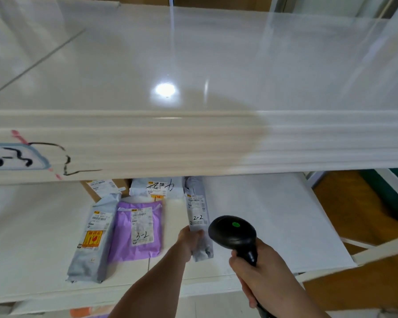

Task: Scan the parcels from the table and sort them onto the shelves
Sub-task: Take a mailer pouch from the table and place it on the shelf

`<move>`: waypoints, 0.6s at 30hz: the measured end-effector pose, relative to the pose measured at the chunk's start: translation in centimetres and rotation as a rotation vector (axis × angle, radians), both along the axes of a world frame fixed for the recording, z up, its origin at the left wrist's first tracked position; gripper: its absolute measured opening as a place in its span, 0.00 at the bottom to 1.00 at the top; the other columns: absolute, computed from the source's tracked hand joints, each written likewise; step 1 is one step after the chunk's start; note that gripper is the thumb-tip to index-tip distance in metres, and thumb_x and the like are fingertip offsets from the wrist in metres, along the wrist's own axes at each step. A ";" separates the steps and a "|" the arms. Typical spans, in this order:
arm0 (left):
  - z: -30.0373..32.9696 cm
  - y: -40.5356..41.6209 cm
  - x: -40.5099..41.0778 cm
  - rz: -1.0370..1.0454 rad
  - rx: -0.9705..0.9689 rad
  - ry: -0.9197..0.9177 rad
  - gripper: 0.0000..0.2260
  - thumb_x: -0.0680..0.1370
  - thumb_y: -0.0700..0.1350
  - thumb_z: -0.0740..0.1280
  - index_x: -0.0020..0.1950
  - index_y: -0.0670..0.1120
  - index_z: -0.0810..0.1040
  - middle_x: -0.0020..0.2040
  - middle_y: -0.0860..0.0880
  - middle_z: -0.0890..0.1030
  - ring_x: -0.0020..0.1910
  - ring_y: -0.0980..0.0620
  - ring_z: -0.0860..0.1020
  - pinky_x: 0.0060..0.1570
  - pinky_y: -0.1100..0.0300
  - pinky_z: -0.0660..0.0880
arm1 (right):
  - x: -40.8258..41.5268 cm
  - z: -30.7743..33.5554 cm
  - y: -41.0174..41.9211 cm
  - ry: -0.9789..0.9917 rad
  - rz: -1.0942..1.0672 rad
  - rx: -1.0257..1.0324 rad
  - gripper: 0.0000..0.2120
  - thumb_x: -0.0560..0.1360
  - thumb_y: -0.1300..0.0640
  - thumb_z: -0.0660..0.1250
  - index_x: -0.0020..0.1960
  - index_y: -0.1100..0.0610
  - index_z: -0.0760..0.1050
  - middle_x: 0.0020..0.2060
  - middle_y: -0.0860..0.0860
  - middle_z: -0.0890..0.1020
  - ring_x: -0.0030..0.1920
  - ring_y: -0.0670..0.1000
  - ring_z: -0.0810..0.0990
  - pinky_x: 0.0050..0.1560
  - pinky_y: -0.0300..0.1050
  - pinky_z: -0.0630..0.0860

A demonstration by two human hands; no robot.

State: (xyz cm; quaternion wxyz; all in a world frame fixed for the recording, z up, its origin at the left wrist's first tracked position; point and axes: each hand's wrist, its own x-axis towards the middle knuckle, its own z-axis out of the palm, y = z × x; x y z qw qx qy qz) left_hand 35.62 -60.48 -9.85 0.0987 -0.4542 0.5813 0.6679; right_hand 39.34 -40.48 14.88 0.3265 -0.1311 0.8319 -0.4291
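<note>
My left hand (190, 243) grips the near end of a long grey parcel (198, 210) whose label reads "2-2"; the parcel lies on the lower white shelf (274, 214), pointing away from me. My right hand (260, 267) holds a black handheld scanner (233, 232) with a green light on its head, just right of that parcel. To the left on the same shelf lie a purple parcel (138, 230) marked "3-2" and a grey parcel with an orange fragile sticker (92, 239).
An upper white shelf (193, 138) spans the view, with a "3-3" label (12, 157) on its front edge at left. Behind the purple parcel sit a grey-white bag (156, 187) and a cardboard box (101, 185). Wooden floor and a green crate (391, 191) lie at right.
</note>
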 end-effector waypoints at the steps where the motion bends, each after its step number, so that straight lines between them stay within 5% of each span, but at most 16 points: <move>1: 0.3 0.1 -0.4 0.005 -0.007 0.003 0.06 0.81 0.39 0.67 0.58 0.42 0.78 0.50 0.45 0.82 0.48 0.45 0.81 0.52 0.51 0.82 | -0.2 0.0 0.3 -0.009 -0.006 -0.002 0.05 0.77 0.60 0.64 0.46 0.51 0.74 0.20 0.49 0.74 0.20 0.50 0.73 0.27 0.43 0.76; 4: 1.0 0.1 -1.4 -0.021 -0.058 -0.004 0.19 0.72 0.46 0.71 0.60 0.39 0.81 0.50 0.45 0.84 0.48 0.45 0.83 0.44 0.56 0.78 | -0.6 0.2 1.3 -0.008 -0.014 -0.010 0.03 0.76 0.61 0.64 0.45 0.53 0.73 0.23 0.50 0.74 0.20 0.51 0.73 0.27 0.44 0.75; 6: 2.1 0.0 -1.6 -0.012 -0.146 -0.003 0.17 0.75 0.46 0.73 0.62 0.42 0.80 0.50 0.46 0.85 0.50 0.45 0.84 0.50 0.56 0.80 | -0.8 0.4 2.0 0.002 -0.013 -0.013 0.01 0.76 0.60 0.64 0.46 0.56 0.73 0.24 0.52 0.74 0.21 0.52 0.73 0.28 0.45 0.76; 10: 4.5 -1.0 -1.3 -0.085 -0.438 -0.039 0.28 0.80 0.46 0.71 0.77 0.43 0.67 0.71 0.41 0.77 0.67 0.40 0.78 0.64 0.52 0.76 | -0.8 1.5 3.3 0.006 -0.037 -0.046 0.02 0.77 0.60 0.63 0.45 0.57 0.72 0.24 0.52 0.74 0.21 0.50 0.72 0.27 0.44 0.74; 14: 9.3 -1.2 -0.8 -0.314 -0.722 0.013 0.24 0.81 0.46 0.69 0.77 0.46 0.68 0.72 0.42 0.75 0.68 0.40 0.77 0.67 0.49 0.75 | -0.3 3.1 5.6 0.025 -0.068 -0.077 0.02 0.78 0.60 0.63 0.47 0.57 0.72 0.25 0.53 0.73 0.21 0.50 0.72 0.28 0.44 0.75; 18: 15.1 1.8 -0.6 -0.755 -0.991 0.060 0.29 0.82 0.53 0.68 0.81 0.50 0.64 0.81 0.46 0.66 0.79 0.44 0.65 0.76 0.51 0.65 | 0.8 5.2 9.3 0.038 -0.130 -0.098 0.02 0.79 0.60 0.63 0.48 0.57 0.72 0.25 0.54 0.73 0.21 0.51 0.72 0.28 0.44 0.74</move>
